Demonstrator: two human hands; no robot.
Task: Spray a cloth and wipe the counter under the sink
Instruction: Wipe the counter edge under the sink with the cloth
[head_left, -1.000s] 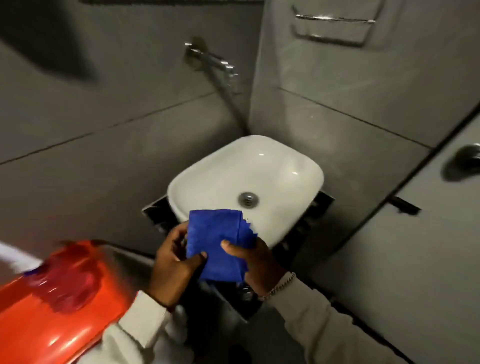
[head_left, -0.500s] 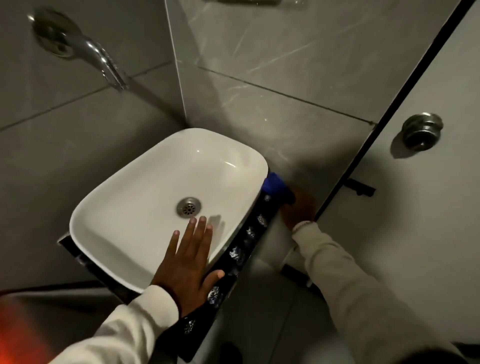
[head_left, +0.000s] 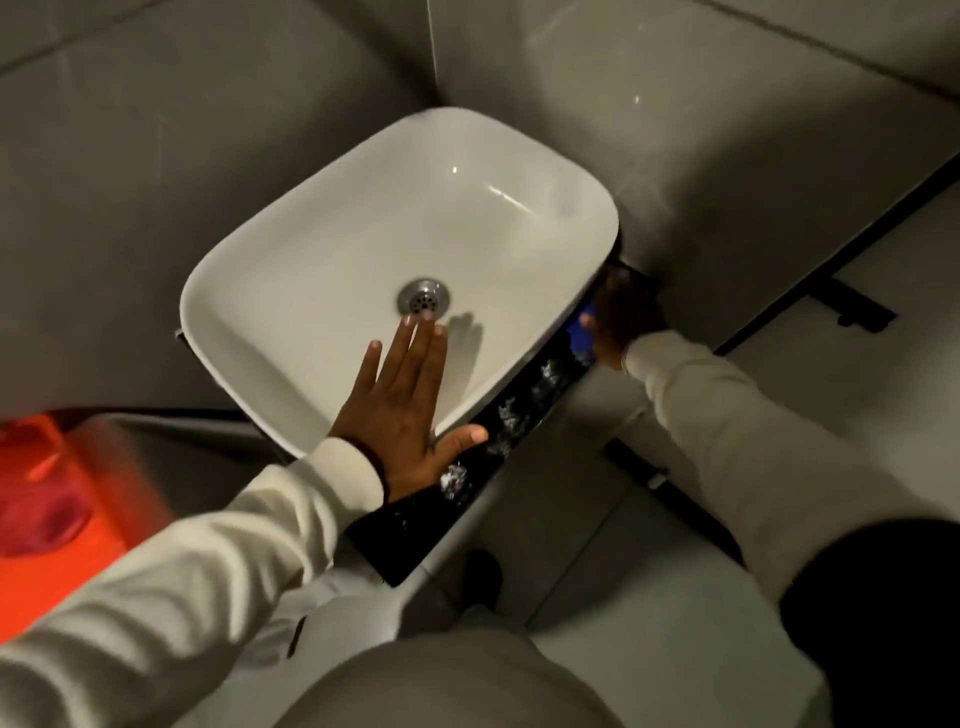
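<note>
The white sink (head_left: 415, 249) sits on a narrow black counter (head_left: 524, 405) in the corner of grey tiled walls; only a thin strip of the counter shows, running from about 6 o'clock of the basin up to about 3 o'clock. The left hand (head_left: 405, 410) lies flat and fully spread over the basin rim at about 6 o'clock, fingers pointing toward the drain (head_left: 423, 302); it holds nothing and seems only to steady the person. The right hand (head_left: 621, 322) is at about 3 o'clock of the sink, pressed down on the counter beside the wall; a small piece of the blue cloth (head_left: 584, 332) shows under its fingers, so the hand is closed over the cloth, though the picture is dark and blurred there and how tightly it grips I cannot tell. An orange object (head_left: 47, 499) is at 9 o'clock of the view, blurred; what it is I cannot say.

My judgement: the wiping step is in hand, at the far right end of the counter; whether the cloth was sprayed the picture does not show; the speckled strip along the front edge, from 3 o'clock down to 6 o'clock, probably is left to wipe.
</note>
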